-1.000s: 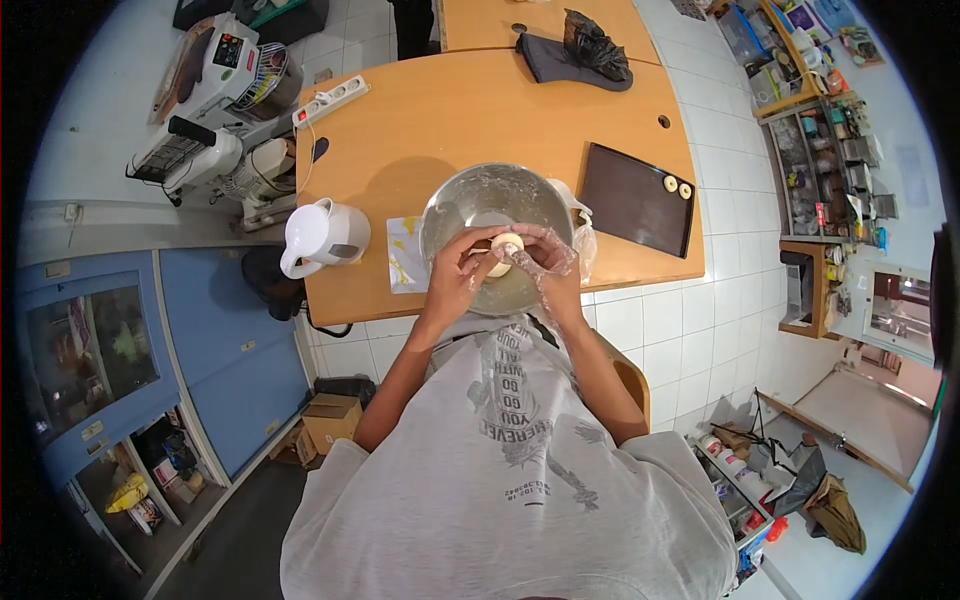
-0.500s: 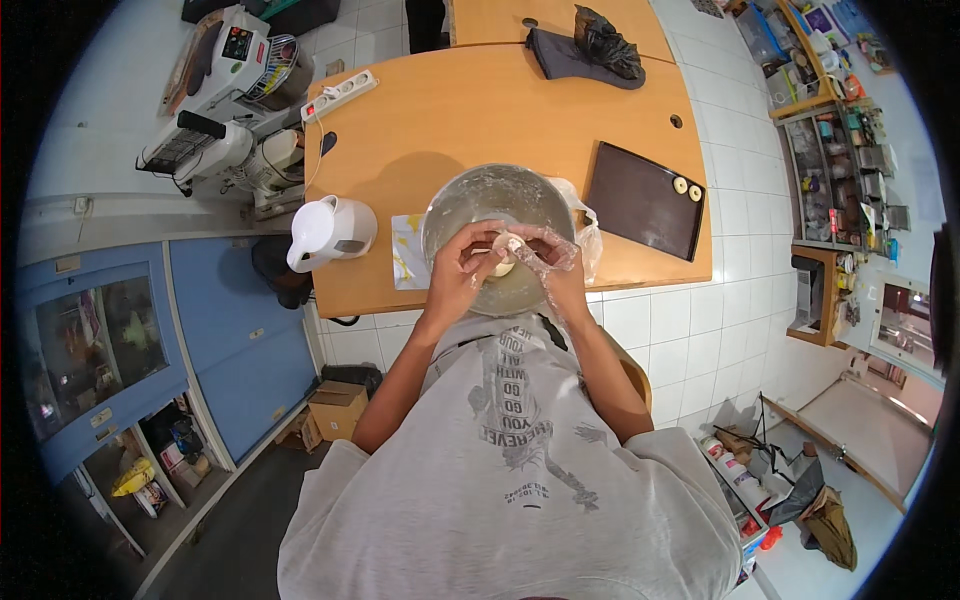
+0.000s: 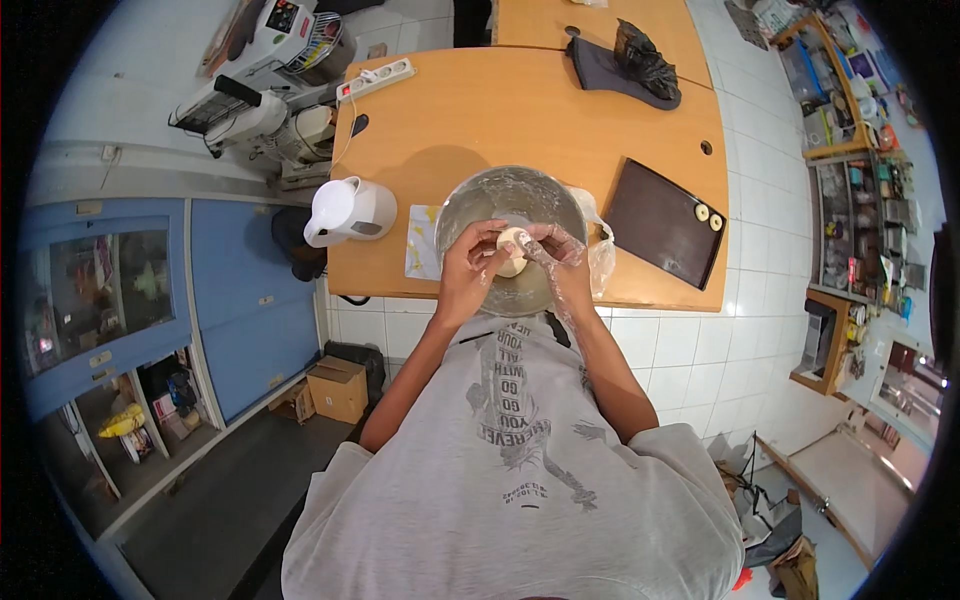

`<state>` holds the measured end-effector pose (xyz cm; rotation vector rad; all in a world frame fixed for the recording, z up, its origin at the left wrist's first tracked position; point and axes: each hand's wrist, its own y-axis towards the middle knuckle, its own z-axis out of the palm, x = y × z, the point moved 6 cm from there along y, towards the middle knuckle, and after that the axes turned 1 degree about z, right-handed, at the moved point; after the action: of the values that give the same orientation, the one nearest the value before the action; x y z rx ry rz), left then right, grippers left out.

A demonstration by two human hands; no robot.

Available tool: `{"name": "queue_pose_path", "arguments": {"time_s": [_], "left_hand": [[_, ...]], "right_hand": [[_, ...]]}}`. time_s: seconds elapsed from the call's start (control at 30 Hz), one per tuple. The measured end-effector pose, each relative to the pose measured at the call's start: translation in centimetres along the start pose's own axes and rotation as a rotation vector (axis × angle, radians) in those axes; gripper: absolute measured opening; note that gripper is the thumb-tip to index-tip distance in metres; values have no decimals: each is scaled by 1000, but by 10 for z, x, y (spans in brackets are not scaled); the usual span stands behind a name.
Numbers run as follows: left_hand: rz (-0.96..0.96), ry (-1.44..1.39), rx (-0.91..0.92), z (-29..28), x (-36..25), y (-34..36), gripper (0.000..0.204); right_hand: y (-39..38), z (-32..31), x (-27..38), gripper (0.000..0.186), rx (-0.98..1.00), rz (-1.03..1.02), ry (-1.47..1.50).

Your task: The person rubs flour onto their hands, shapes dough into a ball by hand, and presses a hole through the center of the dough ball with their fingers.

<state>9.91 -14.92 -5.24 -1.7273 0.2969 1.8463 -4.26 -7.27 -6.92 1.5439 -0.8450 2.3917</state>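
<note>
Above a flour-dusted metal bowl (image 3: 570, 205), both hands hold a small pale piece of dough (image 3: 514, 238) between their fingertips. My left hand (image 3: 472, 262) is closed on the dough's left side. My right hand (image 3: 563, 260), white with flour over the fingers and wrist, pinches its right side. Under the fingers a larger pale lump of dough (image 3: 512, 267) shows in the bowl, partly hidden by my hands. To the right, a dark baking tray (image 3: 655, 220) bears two small ring-shaped dough pieces (image 3: 708, 217) near its right edge.
A white electric kettle (image 3: 350, 212) stands left of the bowl, beside a white and yellow sheet (image 3: 423, 243). A plastic bag (image 3: 602, 255) lies between bowl and tray. Farther back on the wooden table (image 3: 500, 110) are a power strip (image 3: 376, 78) and a black bag (image 3: 645, 62).
The view has shifted, so the table and its items appear farther right. My fingers have turned the small dough piece, and more of its pale round face now shows.
</note>
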Motion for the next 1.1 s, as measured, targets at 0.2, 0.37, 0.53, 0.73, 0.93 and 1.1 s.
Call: {"name": "queue_pose_path", "arguments": {"time_s": [0.2, 0.37, 0.53, 0.73, 0.93, 1.1], "left_hand": [[-7, -53, -113, -2, 11, -5, 35], [-72, -87, -128, 3, 22, -9, 38], [-96, -114, -154, 12, 26, -15, 41], [72, -123, -195, 11, 23, -18, 39], [54, -34, -202, 9, 20, -18, 38], [46, -37, -135, 9, 17, -19, 40]], "right_hand": [[6, 0, 5, 22, 171, -21, -82], [12, -6, -3, 24, 228, -14, -105], [14, -12, -11, 26, 220, -30, -111], [10, -10, -6, 31, 267, -14, -172], [14, -9, -3, 32, 293, -10, -280], [14, -9, -1, 31, 319, -40, -263]]}}
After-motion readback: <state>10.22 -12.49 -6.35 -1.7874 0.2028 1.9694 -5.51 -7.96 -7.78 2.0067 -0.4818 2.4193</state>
